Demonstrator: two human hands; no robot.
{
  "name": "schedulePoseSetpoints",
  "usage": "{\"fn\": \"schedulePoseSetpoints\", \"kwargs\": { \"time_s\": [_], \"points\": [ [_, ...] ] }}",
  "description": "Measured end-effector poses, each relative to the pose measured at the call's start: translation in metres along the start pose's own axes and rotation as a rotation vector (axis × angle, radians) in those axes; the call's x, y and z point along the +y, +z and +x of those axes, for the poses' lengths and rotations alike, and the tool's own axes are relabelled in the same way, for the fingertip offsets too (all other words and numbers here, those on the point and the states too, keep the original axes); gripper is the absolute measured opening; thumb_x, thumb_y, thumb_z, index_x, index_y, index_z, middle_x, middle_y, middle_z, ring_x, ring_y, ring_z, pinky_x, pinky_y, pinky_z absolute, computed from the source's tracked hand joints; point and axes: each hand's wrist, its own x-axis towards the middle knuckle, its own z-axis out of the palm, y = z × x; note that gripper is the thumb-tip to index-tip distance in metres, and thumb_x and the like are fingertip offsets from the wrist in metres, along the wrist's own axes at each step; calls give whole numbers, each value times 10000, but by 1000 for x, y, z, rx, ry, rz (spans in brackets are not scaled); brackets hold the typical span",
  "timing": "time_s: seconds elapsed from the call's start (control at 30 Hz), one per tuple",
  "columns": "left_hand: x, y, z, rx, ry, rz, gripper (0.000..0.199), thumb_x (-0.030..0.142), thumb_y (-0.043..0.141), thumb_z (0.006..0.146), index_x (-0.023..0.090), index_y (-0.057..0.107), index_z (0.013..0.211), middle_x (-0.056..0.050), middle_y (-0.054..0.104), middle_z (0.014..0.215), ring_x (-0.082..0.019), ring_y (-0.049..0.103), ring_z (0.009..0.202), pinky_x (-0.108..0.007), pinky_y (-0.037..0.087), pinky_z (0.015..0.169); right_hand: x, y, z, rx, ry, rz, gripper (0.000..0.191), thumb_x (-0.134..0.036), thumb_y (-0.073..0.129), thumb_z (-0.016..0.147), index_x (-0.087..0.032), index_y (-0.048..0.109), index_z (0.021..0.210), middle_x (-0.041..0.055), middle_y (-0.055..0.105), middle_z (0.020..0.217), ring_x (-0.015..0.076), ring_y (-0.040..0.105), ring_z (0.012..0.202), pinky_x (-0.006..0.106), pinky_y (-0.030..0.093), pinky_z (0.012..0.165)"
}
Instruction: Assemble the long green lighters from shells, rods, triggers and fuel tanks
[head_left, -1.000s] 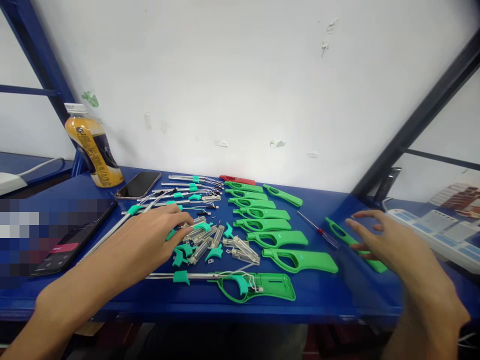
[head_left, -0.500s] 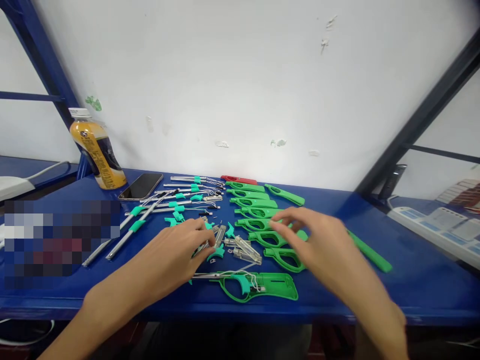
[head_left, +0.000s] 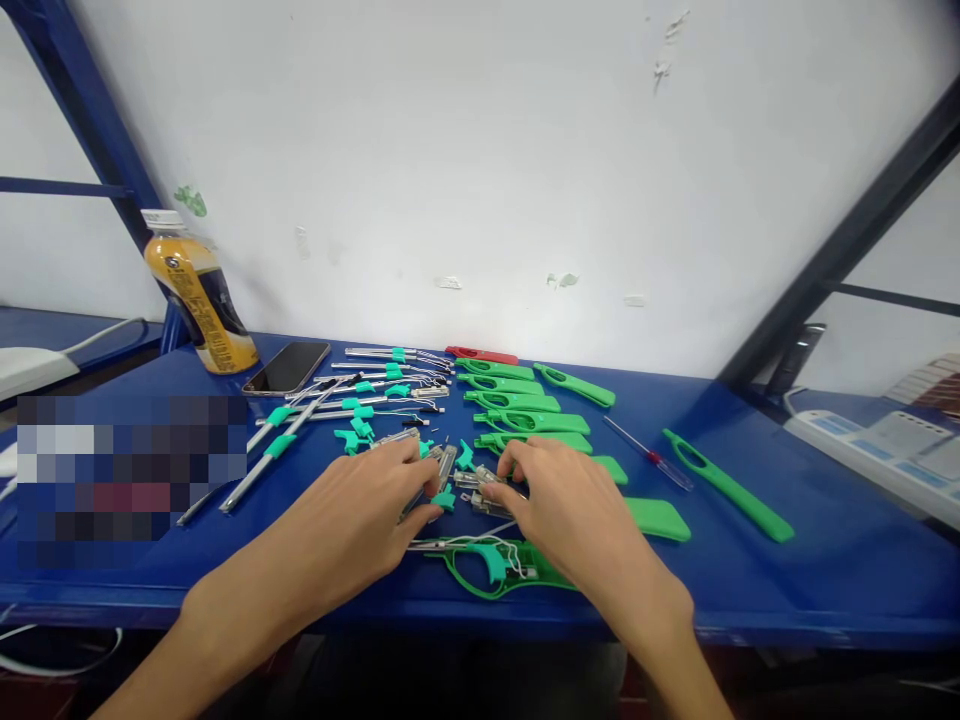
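My left hand [head_left: 379, 492] is curled low over loose clear pieces and teal triggers. Its fingers bend in towards the thumb, and whatever lies between them is hidden. With thumb and fingertips, my right hand [head_left: 562, 500] pinches a clear plastic lighter tank [head_left: 487, 478] in the middle pile. A teal trigger [head_left: 444, 498] lies just beside my left thumb. In front of both hands rests an opened green lighter casing [head_left: 480, 590], with a metal tube, white wires and a teal trigger [head_left: 491, 563] in it; my right wrist covers its right end.
Several green casings [head_left: 517, 402] and a red one [head_left: 484, 356] line the back middle. Metal tubes with teal triggers [head_left: 281, 445] lie left. A screwdriver [head_left: 649, 455] and a green casing [head_left: 731, 485] are at right. A phone [head_left: 287, 368] and bottle [head_left: 201, 295] stand back left.
My right hand has moved left and down from above the green casings to the clear tanks, uncovering the screwdriver. My left hand stays nearly in place over the pile.
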Motion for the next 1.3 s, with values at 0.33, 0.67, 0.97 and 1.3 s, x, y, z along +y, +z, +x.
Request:
{"fn": "schedulePoseSetpoints", "kwargs": {
  "time_s": [0.33,0.67,0.97,1.3],
  "points": [
    [-3,4,1,10,-3,28,195,265,603,1050,231,650,863,-47,676,953,-251,664,818,-342,375,658,14,5,4,1,-57,13,269,-366,653,1088,-241,669,849,30,709,844,236,666,745,341,288,587],
    [0,1,1,-60,45,43,208,268,647,1036,249,682,832,-33,738,894,-280,721,866,-352,391,667,3,-15,0,44,-13,153,262,-386,548,1141,-242,655,950,-22,724,770,184,638,631,305,327,541],
    [3,10,7,-90,73,103,209,175,551,1063,213,679,902,-73,754,1036,-324,751,963,-365,417,668,6,-18,1,41,-43,223,188,-362,617,1111,-254,686,973,-17,778,880,194,714,738,302,358,577],
    [-6,13,-1,-4,105,28,254,245,399,1100,231,634,1006,-78,684,1043,-289,695,858,-359,358,637,3,-22,1,101,-29,231,167,-316,643,1094,-244,782,1151,38,801,1091,248,766,941,336,481,702]
  ]
}}
